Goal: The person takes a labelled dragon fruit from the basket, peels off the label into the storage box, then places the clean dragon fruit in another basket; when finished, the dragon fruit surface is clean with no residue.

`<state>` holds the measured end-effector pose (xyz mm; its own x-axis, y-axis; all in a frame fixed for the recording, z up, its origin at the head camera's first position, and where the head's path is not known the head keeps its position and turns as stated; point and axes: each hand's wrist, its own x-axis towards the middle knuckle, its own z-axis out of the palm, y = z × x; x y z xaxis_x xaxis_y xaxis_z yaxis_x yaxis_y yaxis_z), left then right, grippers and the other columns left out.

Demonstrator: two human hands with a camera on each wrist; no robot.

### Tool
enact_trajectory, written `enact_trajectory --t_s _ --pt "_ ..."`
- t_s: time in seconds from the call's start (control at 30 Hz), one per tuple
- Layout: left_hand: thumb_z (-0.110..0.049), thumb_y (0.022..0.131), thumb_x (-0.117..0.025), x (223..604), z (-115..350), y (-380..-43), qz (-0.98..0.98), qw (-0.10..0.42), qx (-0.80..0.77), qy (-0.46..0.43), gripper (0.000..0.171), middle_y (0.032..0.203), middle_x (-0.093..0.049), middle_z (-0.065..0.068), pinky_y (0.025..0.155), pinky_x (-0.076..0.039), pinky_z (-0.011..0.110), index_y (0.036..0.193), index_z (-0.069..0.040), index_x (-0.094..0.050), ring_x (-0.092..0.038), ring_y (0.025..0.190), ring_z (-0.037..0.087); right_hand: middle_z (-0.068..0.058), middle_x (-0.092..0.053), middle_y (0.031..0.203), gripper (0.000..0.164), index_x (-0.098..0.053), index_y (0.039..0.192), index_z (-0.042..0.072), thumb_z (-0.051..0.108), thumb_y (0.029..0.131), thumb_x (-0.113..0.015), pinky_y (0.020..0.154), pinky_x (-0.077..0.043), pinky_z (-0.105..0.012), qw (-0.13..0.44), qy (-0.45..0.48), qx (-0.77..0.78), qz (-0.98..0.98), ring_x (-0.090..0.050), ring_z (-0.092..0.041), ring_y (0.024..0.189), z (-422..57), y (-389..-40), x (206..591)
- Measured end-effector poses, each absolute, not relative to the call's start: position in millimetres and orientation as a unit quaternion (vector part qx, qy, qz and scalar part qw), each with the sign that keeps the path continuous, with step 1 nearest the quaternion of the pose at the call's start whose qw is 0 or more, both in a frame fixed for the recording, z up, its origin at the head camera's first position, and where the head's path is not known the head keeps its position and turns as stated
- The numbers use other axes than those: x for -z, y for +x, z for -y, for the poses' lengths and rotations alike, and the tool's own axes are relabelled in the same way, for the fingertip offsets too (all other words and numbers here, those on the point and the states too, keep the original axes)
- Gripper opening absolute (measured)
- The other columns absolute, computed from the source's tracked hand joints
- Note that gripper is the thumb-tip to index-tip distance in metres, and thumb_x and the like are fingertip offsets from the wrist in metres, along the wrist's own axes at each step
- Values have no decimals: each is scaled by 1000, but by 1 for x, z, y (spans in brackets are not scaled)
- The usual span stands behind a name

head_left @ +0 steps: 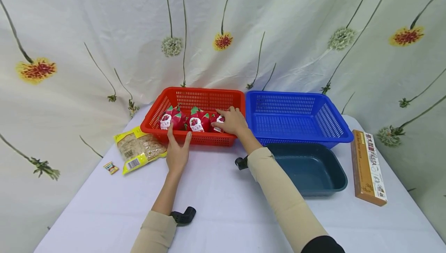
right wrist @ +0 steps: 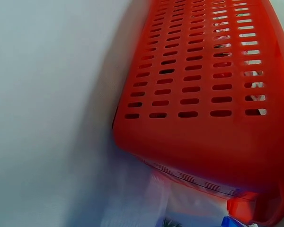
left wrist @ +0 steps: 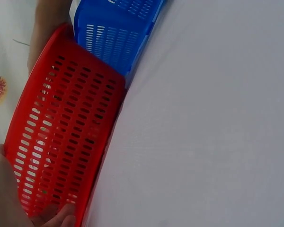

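Red plastic basket [head_left: 209,90]: three labelled dragon fruits [head_left: 197,122]; right hand [head_left: 234,122] grips rightmost fruit [head_left: 219,120]; left hand [head_left: 177,154], fingers spread, touches front wall [head_left: 212,140]. Handling: cup gently, basket steadied.

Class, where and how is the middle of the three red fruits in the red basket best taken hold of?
Probably round the upper sides of the middle fruit, coming from above: its body is rounded, the left fruit and right fruit sit close beside it, and the red basket walls it in all round.
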<state>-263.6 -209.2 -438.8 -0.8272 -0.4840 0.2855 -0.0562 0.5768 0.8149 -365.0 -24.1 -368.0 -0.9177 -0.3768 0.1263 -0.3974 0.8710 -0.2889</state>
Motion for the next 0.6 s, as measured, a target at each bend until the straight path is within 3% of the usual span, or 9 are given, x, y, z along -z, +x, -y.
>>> enact_trajectory --t_s 0.2,0.4,0.6 --pt "-63 85 -47 439 209 -263 853 244 432 160 77 141 -38 16 89 -42 56 145 -35 -8 -43 122 38 -10 -49 113 65 -44 138 26 55 82 -58 77 -38 -32 85 191 -250 945 -40 -21 98 21 -363 371" --pt "-63 85 -47 434 210 -262 852 246 436 157 77 139 -38 19 88 -42 58 145 -35 -8 -45 118 41 -10 -49 113 57 -52 132 25 47 81 -65 76 -39 -33 144 186 -376 896 -40 -22 101 17 -361 371" --pt "-63 85 -47 435 209 -262 851 241 439 158 76 138 -39 20 87 -42 59 145 -35 -9 -47 115 42 -8 -48 113 53 -55 129 26 45 81 -67 76 -38 -34 154 194 -422 872 -38 -21 102 13 -359 373"
